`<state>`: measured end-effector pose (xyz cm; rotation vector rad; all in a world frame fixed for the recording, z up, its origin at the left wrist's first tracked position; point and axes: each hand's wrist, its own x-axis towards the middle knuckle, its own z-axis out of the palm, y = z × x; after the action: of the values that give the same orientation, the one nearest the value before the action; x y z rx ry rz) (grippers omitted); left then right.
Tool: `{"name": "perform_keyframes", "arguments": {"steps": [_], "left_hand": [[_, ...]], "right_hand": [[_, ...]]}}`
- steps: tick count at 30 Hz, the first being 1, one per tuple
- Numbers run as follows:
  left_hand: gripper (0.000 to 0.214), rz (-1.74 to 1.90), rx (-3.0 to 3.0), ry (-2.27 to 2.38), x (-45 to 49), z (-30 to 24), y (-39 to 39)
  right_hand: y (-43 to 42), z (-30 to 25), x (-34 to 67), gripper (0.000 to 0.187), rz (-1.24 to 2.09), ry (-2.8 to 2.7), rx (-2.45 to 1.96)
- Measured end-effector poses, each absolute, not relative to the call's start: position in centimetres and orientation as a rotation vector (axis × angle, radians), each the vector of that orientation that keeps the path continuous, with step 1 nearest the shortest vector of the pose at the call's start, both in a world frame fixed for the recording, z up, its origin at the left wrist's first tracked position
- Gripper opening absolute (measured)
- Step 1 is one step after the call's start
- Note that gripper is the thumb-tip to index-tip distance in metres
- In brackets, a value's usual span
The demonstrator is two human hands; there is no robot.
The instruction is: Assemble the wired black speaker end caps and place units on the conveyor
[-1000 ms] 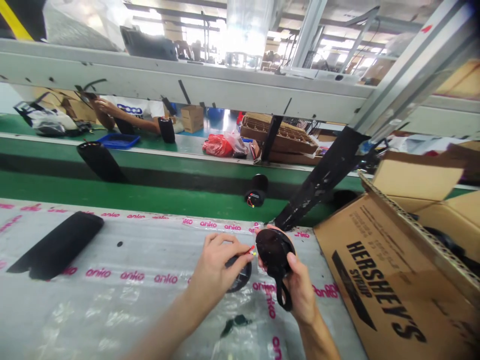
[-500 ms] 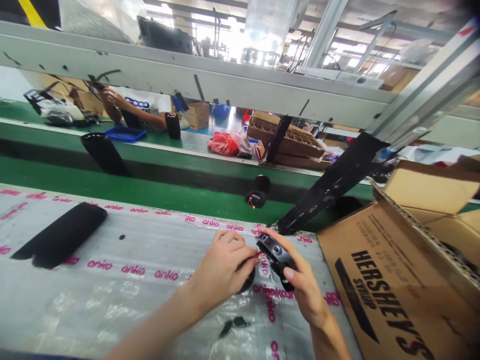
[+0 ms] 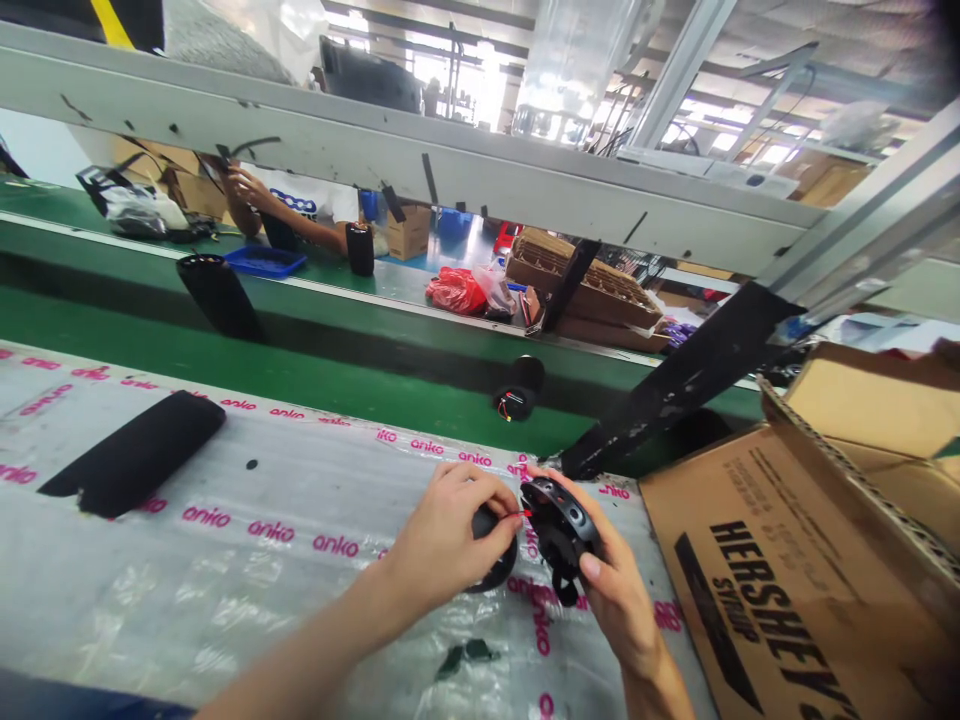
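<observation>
My right hand (image 3: 611, 580) grips a round black end cap (image 3: 559, 515) with a strap hanging below it, tilted toward the left. My left hand (image 3: 442, 535) is closed over a dark rounded part (image 3: 491, 560) resting on the plastic sheet and pinches thin red wires (image 3: 516, 514) that run to the cap. Both hands meet just in front of the green conveyor belt (image 3: 300, 375). Left of them a long black speaker body (image 3: 139, 452) lies on the sheet.
An open Hershey's cardboard box (image 3: 780, 590) stands at the right. A small black speaker part (image 3: 517, 390) and a black cylinder (image 3: 217, 295) lie on the belt. Across it another person's hands (image 3: 251, 195) work beside a blue tray (image 3: 266, 262). A grey frame beam (image 3: 420, 170) crosses overhead.
My right hand has turned the cap so its inner face shows and brought it against my left hand. The view has shifted slightly to the left.
</observation>
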<state>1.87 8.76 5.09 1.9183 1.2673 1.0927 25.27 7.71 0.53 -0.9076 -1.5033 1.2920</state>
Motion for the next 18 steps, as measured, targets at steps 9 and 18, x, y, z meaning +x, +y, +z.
{"name": "perform_keyframes", "arguments": {"steps": [9, 18], "left_hand": [[0.016, 1.076, 1.961, 1.253, 2.3, 5.2, 9.0], [0.020, 1.092, 2.031, 1.236, 1.8, 5.4, 8.7]], "right_hand": [[6.9, 2.3, 24.7, 0.062, 1.109, -1.712, -0.965], [7.1, 1.0, 25.1, 0.062, 1.255, -1.570, -0.930]]}}
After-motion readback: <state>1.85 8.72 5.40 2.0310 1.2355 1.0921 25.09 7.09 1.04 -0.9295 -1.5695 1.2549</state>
